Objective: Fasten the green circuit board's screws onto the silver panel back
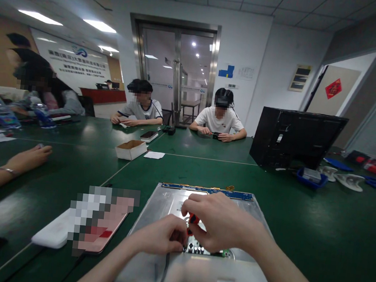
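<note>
The work appears to be partway along, with the hands busy at the middle of a metal panel (pixel 208 276) that lies flat on the green desk (pixel 300 218), directly in front of the person. A circuit board (pixel 197 249) sits on the metal panel beneath the hands, and a blue circuit strip (pixel 245 196) runs along the far edge; both are in place there, so neither has been taken away from the metal panel. The right hand (pixel 223 220) has its fingers closed around a red-and-black tool (pixel 193 219), probably a screwdriver, held over the near side of the circuit board. Its tip is hidden, so whether it meets a screw cannot be told. The left hand (pixel 162 236) is beside it with thumb and fingertips drawn close together at the board's left edge, just above a dark cable (pixel 165 267) that runs toward the person; whether they pinch the dark cable or something small cannot be told. As far as can be judged, the spot under the red-and-black tool is unfinished. How many fastenings or connections are done, and how many are left, cannot be counted, because both hands cover much of the circuit board.
</note>
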Available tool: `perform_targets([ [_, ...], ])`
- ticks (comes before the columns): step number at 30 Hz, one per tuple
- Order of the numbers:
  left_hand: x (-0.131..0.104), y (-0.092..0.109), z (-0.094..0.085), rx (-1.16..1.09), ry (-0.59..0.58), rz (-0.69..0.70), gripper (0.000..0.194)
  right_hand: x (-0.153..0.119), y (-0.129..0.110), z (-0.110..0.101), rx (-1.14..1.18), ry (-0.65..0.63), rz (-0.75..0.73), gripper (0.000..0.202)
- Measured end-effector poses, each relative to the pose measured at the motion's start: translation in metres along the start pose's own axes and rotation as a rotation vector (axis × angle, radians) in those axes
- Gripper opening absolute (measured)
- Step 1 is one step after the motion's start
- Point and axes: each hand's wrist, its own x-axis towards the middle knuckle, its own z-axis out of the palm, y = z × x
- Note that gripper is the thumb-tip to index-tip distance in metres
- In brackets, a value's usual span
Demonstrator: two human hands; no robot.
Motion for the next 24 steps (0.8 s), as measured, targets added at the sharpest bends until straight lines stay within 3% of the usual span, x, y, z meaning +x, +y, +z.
perform_targets([
  [8,-0.0014,0.002,-0.0005,0.046,-0.011,0.01,0.007,0.0055,-0.0023,0.0087,-0.17,-0.014,0.105,0.016],
  [15,-0.0021,0.0016,-0.0017,0.086,-0.002,-0.031,0.009,-0.0007,-0.006,0.0021,-0.066,-0.031,0.011,0.026],
  [19,-0.0026,0.0031,-0.0014,0.04,-0.006,-0.022,0.014,0.0025,-0.0053,0.003,-0.106,-0.032,0.059,0.02],
  [24,-0.0021,0.0023,-0.0012,-0.001,-0.02,0.023,0.007,0.0036,-0.0015,0.0022,-0.132,-0.051,0.101,0.022],
])
